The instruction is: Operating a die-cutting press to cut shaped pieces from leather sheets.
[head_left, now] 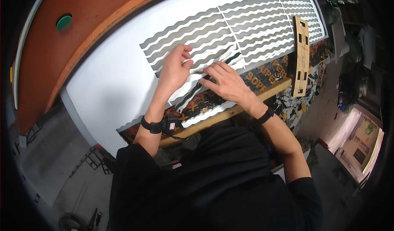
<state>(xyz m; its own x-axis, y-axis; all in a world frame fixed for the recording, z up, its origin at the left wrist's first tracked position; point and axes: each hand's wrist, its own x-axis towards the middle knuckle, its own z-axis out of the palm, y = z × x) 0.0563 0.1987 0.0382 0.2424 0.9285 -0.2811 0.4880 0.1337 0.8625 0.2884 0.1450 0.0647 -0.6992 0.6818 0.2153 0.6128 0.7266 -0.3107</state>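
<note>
A large white sheet (111, 73) lies on the table, with rows of grey wavy-edged bands (184, 30) cut across its right part. Over the near rows, my left hand (175, 69) hovers or rests with fingers bent and the thumb apart from them; I see nothing held there. A loose black-and-white wavy strip (189, 94) runs slantwise along the sheet's near edge. It passes beneath the fingers of my right hand (225, 81), whose thumb and fingers close around it. Part of the strip is hidden under that hand.
To the right stands a long wooden piece (303, 58) with rectangular slots. A wooden rail (225, 110) edges the bench close to my body, with another pale wavy strip (205, 115) beside it. An orange-brown panel (82, 26) with a green round knob (64, 22) rises at the far left.
</note>
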